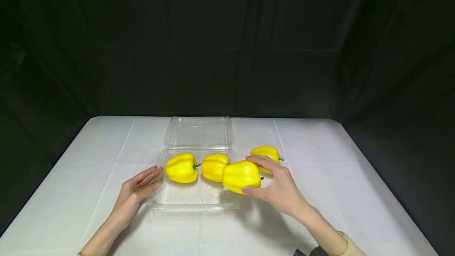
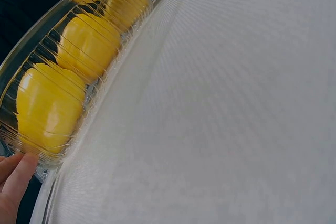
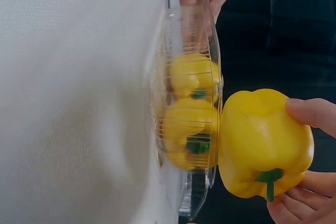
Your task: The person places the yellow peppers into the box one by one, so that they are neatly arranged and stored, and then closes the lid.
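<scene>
A clear plastic clamshell container (image 1: 193, 200) lies open on the white table, its lid (image 1: 199, 131) flat behind it. Two yellow bell peppers sit in its tray, one on the left (image 1: 182, 168) and one in the middle (image 1: 214, 166). My right hand (image 1: 279, 187) grips a third yellow pepper (image 1: 241, 176) over the tray's right edge; in the right wrist view that pepper (image 3: 262, 142) is above the rim with fingers around it. My left hand (image 1: 140, 188) rests with straight fingers against the tray's left side (image 2: 52, 153). A fourth pepper (image 1: 266, 154) lies on the table behind my right hand.
The white tablecloth (image 1: 355, 192) covers the table, with bare cloth on both sides of the container. Black curtain hangs behind and around the table. The table's edges drop off at the left and right.
</scene>
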A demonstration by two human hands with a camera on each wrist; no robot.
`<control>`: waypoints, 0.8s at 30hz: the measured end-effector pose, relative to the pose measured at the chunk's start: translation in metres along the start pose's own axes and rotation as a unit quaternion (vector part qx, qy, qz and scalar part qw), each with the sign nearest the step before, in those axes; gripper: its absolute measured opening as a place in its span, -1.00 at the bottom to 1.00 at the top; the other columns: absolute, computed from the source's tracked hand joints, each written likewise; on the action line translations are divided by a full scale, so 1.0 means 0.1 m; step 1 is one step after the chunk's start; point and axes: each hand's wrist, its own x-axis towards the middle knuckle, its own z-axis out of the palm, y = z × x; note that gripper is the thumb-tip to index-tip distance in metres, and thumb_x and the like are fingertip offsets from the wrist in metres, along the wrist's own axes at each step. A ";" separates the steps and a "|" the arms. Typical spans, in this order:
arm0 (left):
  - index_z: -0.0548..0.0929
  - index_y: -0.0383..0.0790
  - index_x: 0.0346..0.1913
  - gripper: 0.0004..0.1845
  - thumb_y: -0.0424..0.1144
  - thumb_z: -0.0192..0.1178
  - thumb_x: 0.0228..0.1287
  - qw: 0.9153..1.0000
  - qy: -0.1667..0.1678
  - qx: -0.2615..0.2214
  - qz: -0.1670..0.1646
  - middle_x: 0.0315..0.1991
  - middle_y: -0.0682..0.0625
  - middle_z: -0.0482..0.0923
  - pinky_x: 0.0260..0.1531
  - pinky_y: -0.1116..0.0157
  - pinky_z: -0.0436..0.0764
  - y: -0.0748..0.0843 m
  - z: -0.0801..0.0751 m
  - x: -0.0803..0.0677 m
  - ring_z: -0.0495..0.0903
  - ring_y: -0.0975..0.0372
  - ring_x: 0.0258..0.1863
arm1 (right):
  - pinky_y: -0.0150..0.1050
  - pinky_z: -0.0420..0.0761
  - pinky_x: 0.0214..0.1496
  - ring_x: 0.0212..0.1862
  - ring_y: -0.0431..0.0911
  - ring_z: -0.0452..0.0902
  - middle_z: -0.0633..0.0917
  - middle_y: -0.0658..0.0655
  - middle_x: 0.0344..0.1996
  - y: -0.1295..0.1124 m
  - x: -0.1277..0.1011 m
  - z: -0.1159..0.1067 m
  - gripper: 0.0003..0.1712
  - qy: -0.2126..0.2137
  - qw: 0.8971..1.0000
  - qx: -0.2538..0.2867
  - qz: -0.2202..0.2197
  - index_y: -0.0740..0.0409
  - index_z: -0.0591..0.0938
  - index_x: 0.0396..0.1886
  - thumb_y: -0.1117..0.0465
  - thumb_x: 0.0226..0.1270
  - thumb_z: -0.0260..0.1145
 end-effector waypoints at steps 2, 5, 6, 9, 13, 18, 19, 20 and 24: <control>0.29 -0.46 0.43 -0.38 -0.34 0.18 0.39 1.000 0.001 -0.001 0.000 0.38 -0.29 0.39 0.10 0.61 0.47 0.00 0.00 0.00 0.50 0.50 0.19 | 0.11 0.55 0.21 0.26 -0.04 0.50 0.67 -0.06 0.16 0.00 0.00 0.01 -0.21 0.001 1.000 0.002 0.001 -0.04 0.64 0.20 0.16 -0.15 0.70; 0.30 -0.45 0.43 -0.39 -0.35 0.18 0.39 1.000 0.003 -0.003 0.001 0.38 -0.30 0.39 0.10 0.62 0.47 0.01 0.00 0.01 0.50 0.52 0.18 | 0.16 0.54 0.21 0.26 -0.03 0.50 0.67 -0.06 0.16 -0.01 0.01 0.02 -0.21 0.001 1.000 0.005 -0.001 -0.04 0.65 0.19 0.16 -0.16 0.71; 0.30 -0.45 0.43 -0.39 -0.35 0.18 0.39 1.000 0.002 -0.002 0.002 0.38 -0.30 0.39 0.09 0.62 0.47 0.01 0.01 0.00 0.50 0.52 0.18 | 0.17 0.54 0.21 0.26 -0.02 0.49 0.67 -0.06 0.15 -0.01 0.02 0.03 -0.21 0.000 1.000 0.006 -0.001 -0.05 0.65 0.19 0.16 -0.16 0.70; 0.30 -0.45 0.43 -0.40 -0.35 0.17 0.39 1.000 0.003 0.001 0.001 0.38 -0.29 0.40 0.10 0.62 0.46 0.00 0.00 0.00 0.50 0.51 0.18 | 0.19 0.53 0.22 0.27 -0.01 0.48 0.67 -0.08 0.15 -0.03 0.04 0.06 -0.22 -0.006 1.000 0.010 -0.002 -0.04 0.64 0.19 0.16 -0.15 0.70; 0.30 -0.45 0.43 -0.39 -0.34 0.17 0.40 1.000 0.002 0.005 0.003 0.38 -0.29 0.40 0.11 0.62 0.46 -0.01 0.00 0.01 0.50 0.50 0.20 | 0.20 0.51 0.23 0.26 -0.02 0.47 0.66 -0.10 0.15 -0.06 0.06 0.10 -0.22 -0.016 1.000 0.021 0.001 -0.02 0.64 0.20 0.14 -0.14 0.70; 0.29 -0.45 0.43 -0.39 -0.34 0.17 0.40 1.000 0.000 -0.002 0.004 0.39 -0.31 0.38 0.11 0.63 0.45 -0.01 0.01 0.00 0.49 0.52 0.19 | 0.17 0.50 0.26 0.25 -0.04 0.51 0.66 -0.11 0.16 -0.09 0.08 0.17 -0.21 -0.023 0.999 0.020 -0.007 -0.01 0.63 0.20 0.13 -0.14 0.70; 0.29 -0.45 0.43 -0.39 -0.35 0.17 0.39 1.000 0.000 -0.003 0.004 0.39 -0.31 0.38 0.11 0.63 0.45 -0.01 0.01 0.00 0.49 0.53 0.18 | 0.15 0.50 0.27 0.25 -0.05 0.52 0.66 -0.11 0.16 -0.10 0.09 0.18 -0.21 -0.023 0.999 0.020 -0.009 -0.02 0.64 0.20 0.14 -0.15 0.70; 0.30 -0.45 0.43 -0.39 -0.35 0.17 0.39 1.000 0.000 -0.003 0.003 0.39 -0.31 0.38 0.11 0.62 0.45 -0.01 0.01 0.00 0.49 0.54 0.18 | 0.14 0.50 0.28 0.25 -0.05 0.52 0.66 -0.12 0.16 -0.11 0.09 0.19 -0.20 -0.023 1.000 0.019 -0.010 -0.02 0.64 0.20 0.14 -0.16 0.70; 0.30 -0.44 0.44 -0.39 -0.34 0.18 0.40 1.000 0.000 -0.003 0.000 0.39 -0.30 0.38 0.11 0.62 0.46 -0.01 0.01 0.00 0.49 0.55 0.17 | 0.11 0.50 0.28 0.24 -0.06 0.53 0.66 -0.12 0.15 -0.14 0.10 0.23 -0.19 -0.024 0.999 0.023 -0.015 0.01 0.64 0.20 0.17 -0.19 0.71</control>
